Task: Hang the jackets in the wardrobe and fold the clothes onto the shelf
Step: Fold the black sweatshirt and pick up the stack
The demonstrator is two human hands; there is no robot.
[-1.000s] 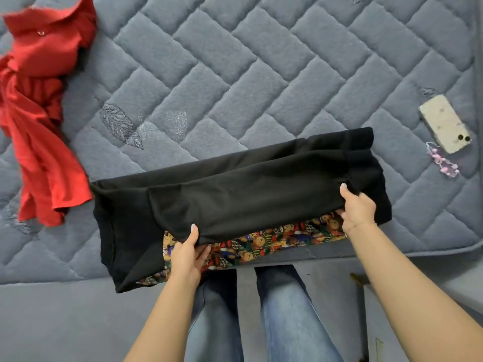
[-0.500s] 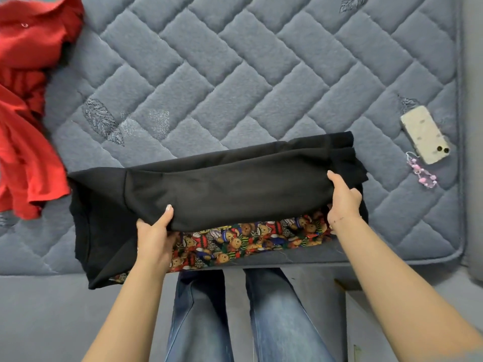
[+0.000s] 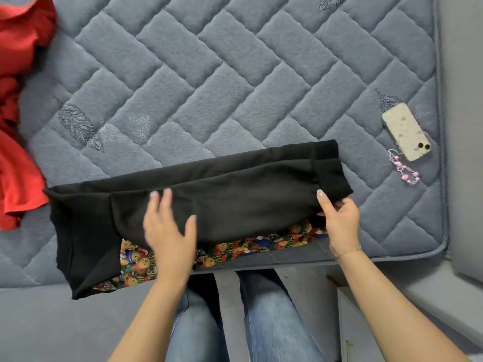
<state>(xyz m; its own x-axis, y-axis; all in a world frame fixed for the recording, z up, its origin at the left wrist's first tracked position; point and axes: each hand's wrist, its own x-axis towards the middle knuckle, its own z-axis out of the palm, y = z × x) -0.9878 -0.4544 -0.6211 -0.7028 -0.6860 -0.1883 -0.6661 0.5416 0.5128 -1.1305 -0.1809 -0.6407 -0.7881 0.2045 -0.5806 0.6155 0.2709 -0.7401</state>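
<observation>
Black garment [image 3: 209, 205] half folded: pinched by right hand [image 3: 339, 220], flat left hand [image 3: 167, 228] open; red clothes [image 3: 18, 100] upper left untouched.

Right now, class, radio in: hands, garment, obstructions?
Left hand open, flat on black garment. Right hand pinching its right end. Half-folded on mattress. Phone and red garment lie apart, nothing blocking.
</observation>
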